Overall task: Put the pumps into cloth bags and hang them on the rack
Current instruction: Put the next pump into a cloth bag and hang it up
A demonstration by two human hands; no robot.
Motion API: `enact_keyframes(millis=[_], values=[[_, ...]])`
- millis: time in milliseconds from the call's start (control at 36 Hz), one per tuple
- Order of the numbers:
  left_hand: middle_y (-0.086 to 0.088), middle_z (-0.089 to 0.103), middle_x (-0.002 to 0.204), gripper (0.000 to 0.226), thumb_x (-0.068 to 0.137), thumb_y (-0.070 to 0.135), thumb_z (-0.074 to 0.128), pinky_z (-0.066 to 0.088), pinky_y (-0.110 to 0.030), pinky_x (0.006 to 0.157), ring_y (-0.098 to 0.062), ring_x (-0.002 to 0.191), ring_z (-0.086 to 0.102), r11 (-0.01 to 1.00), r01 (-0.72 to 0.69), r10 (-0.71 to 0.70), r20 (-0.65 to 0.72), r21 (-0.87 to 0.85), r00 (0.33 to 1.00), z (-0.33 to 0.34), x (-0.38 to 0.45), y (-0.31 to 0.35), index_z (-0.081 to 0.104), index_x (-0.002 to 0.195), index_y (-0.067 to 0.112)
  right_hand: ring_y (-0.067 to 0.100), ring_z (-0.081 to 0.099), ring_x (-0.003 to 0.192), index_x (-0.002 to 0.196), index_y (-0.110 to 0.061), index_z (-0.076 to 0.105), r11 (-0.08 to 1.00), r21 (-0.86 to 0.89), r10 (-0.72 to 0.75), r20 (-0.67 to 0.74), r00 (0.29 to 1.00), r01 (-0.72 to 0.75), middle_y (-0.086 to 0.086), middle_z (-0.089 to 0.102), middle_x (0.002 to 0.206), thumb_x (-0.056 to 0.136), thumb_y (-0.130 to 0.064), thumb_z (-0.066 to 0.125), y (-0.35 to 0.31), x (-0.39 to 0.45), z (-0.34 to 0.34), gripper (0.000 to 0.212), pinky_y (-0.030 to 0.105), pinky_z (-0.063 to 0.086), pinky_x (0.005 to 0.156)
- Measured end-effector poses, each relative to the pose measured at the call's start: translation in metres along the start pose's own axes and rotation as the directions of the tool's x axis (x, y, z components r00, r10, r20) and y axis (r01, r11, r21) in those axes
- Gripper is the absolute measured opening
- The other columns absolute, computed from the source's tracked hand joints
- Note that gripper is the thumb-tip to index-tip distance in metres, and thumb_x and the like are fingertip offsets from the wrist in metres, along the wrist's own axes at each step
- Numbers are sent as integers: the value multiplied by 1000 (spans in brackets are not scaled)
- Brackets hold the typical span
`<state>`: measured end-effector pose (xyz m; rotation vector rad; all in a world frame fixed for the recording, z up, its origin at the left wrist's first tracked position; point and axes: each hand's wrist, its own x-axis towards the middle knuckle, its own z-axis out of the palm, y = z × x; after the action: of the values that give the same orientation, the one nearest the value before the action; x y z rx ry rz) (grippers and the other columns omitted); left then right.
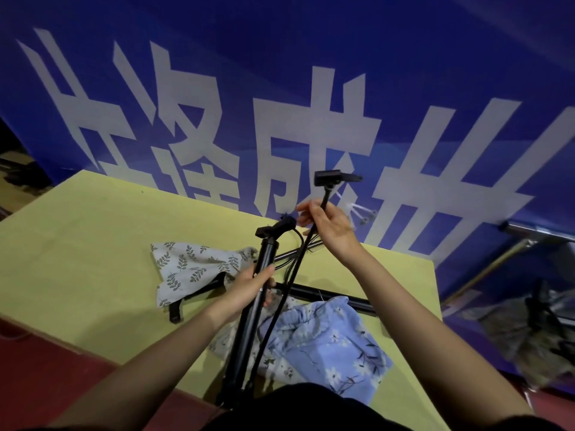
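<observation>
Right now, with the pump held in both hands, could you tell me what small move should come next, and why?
Probably fold the hose down along the pump. The left hand grips the barrel, and the right hand holds the hose end raised above the table, so it sticks out. The blue floral bag lies just below.

Large white Chinese characters run across the blue banner [311,42] above and behind both hands; they are cropped and slanted, and only 成 [314,141], just above the right hand [329,225], reads clearly.
</observation>
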<state>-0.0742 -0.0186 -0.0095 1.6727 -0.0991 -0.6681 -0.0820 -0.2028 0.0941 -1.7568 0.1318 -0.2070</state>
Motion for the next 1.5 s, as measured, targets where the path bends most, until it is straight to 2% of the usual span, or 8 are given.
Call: enact_keyframes(millis=[83, 194, 306, 444, 667, 1139, 1306, 1500], values=[[-9, 63, 80, 42, 101, 48, 35, 47, -31, 59, -18, 57, 58, 1000, -6, 6, -21, 19, 1000, 1, -1, -1, 58, 106, 13, 15, 52, 92, 108, -14, 68, 903, -418, -109, 4, 994, 101, 2, 53, 88, 106, -28, 32, 0, -5, -11, 39, 32, 29, 76], [0, 59, 96, 43, 104, 43, 29, 45, -28, 73, -12, 72, 58, 1000, 0, -1, 20, 27, 1000, 8, -2, 0, 50, 130, 16, 17, 45, 53, 85, -24, 74, 967, -238, -130, -137, 982, 94, 0, 44, 54, 103, -39, 38, 7, -3, -17, 43, 32, 37, 59], [13, 56, 109, 42, 103, 34, 41, 43, -4, 64, 16, 71, 59, 1000, 0, 2, 63, -26, 998, 16, -4, 2, 36, 143, 20, 12, 42, 50, 83, -30, 73, 958, -280, -95, -107, 990, 62, 1, 37, 51, 102, -42, 40, 11, 3, -19, 39, 28, 37, 59], [-13, 66, 94, 24, 97, 25, 55, 58, -35, 70, -26, 74, 71, 997, -12, 19, 96, -80, 995, 18, -12, 6, 53, 120, 23, 13, 44, 45, 84, -23, 76, 989, -145, 0, -54, 999, -8, 2, 43, 48, 100, -44, 44, 11, 2, -17, 42, 25, 40, 51], [-6, 64, 75, 22, 102, 27, 39, 46, -26, 52, -18, 55, 57, 996, 39, -50, 140, 81, 989, 28, -22, 11, 54, 116, 19, 11, 43, 41, 85, -9, 74, 986, -22, 163, -102, 981, -166, 0, 44, 48, 101, -45, 42, 28, 3, -21, 51, 23, 40, 48], [-3, 57, 71, 30, 102, 40, 37, 46, -24, 54, -17, 56, 53, 981, -60, 21, 205, 185, 979, 30, -35, 20, 52, 111, 15, 10, 39, 39, 73, -12, 70, 976, -29, 208, -182, 961, -217, -1, 42, 43, 101, -44, 41, 49, -2, -26, 51, 22, 34, 47], [7, 53, 71, 19, 104, 41, 29, 46, -14, 57, -9, 59, 51, 967, -110, 56, 233, 228, 971, 36, -36, 23, 45, 96, 38, 12, 36, 43, 74, -10, 68, 966, 47, 259, -194, 946, -255, -1, 38, 46, 102, -42, 41, 55, -3, -29, 50, 22, 32, 47], [-2, 57, 68, 17, 102, 43, 34, 48, -27, 58, -17, 55, 52, 992, -57, 21, 294, 117, 956, 36, -31, 23, 48, 93, 38, 12, 27, 42, 62, -13, 51, 943, 179, 317, -220, 922, -282, -3, 30, 45, 102, -42, 41, 58, -8, -34, 50, 20, 23, 43]])
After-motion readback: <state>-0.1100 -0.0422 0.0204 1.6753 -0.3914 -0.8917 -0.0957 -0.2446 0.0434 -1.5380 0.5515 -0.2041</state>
